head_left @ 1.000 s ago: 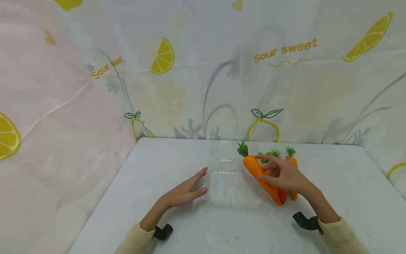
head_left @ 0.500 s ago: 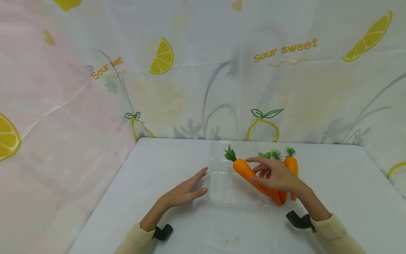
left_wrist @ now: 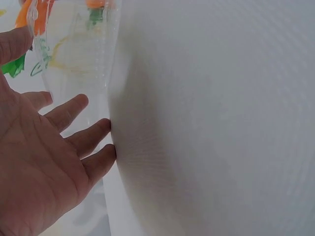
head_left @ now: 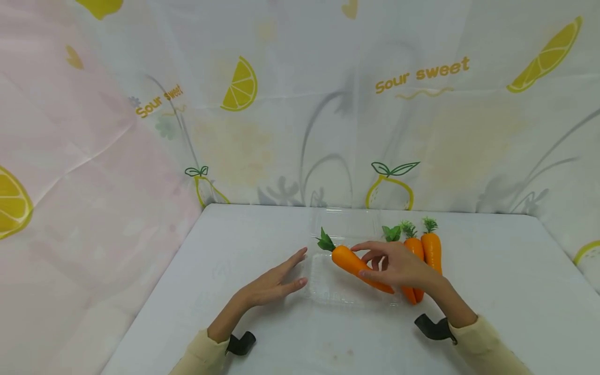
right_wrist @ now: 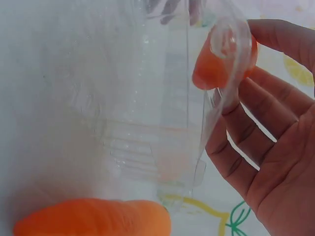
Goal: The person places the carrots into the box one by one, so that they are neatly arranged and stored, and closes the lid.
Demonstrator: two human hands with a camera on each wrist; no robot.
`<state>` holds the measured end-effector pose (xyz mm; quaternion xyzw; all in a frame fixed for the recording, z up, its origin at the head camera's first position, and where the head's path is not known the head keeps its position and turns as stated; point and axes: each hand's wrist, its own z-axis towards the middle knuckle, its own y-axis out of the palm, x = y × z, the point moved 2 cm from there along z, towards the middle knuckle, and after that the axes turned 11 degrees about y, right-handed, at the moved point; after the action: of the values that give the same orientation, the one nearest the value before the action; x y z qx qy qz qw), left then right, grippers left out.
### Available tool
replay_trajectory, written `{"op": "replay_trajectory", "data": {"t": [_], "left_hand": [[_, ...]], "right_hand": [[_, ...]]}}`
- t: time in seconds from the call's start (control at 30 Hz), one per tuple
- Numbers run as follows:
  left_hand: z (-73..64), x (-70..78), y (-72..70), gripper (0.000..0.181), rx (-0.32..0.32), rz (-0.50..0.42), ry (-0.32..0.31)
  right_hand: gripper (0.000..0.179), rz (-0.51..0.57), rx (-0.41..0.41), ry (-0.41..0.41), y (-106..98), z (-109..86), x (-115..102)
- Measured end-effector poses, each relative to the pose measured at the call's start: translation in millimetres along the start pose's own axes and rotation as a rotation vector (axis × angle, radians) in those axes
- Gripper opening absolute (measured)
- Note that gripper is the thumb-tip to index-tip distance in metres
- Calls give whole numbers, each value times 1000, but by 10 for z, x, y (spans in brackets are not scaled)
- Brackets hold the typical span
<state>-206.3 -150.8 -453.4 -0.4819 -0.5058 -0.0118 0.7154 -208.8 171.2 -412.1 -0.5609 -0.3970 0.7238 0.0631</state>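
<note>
My right hand [head_left: 398, 263] pinches an orange carrot [head_left: 346, 259] with a leafy green top between thumb and fingers. The carrot slants over the clear plastic box [head_left: 323, 284], its green end toward the upper left. In the right wrist view the same carrot [right_wrist: 216, 66] shows through the box's transparent wall. At the box's left side lies my left hand [head_left: 272, 284], fingers straight and spread, holding nothing. From the left wrist, those fingers [left_wrist: 93, 135] are close to the box wall [left_wrist: 74, 54]; whether they touch it I cannot tell.
Three other carrots lie right of the box: one at the far right [head_left: 431, 250], one beside it [head_left: 414, 246], and one mostly hidden behind my right hand, its green leaves [head_left: 391, 233] showing. The box's clear lid [head_left: 347, 221] lies folded back toward the printed curtain [head_left: 290, 130].
My right hand has moved left with the carrot, bringing it away from the other carrots and over the box. The left hand has stayed in place.
</note>
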Motion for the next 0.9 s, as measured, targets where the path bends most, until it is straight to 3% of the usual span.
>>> {"op": "replay_trajectory", "data": {"t": [0.2, 0.9], "left_hand": [[8, 2, 6, 77, 5, 10, -8], [11, 14, 8, 76, 2, 18, -13]], "right_hand": [[42, -25, -55, -39, 99, 34, -14], [35, -74, -216, -45, 301, 61, 36]]}}
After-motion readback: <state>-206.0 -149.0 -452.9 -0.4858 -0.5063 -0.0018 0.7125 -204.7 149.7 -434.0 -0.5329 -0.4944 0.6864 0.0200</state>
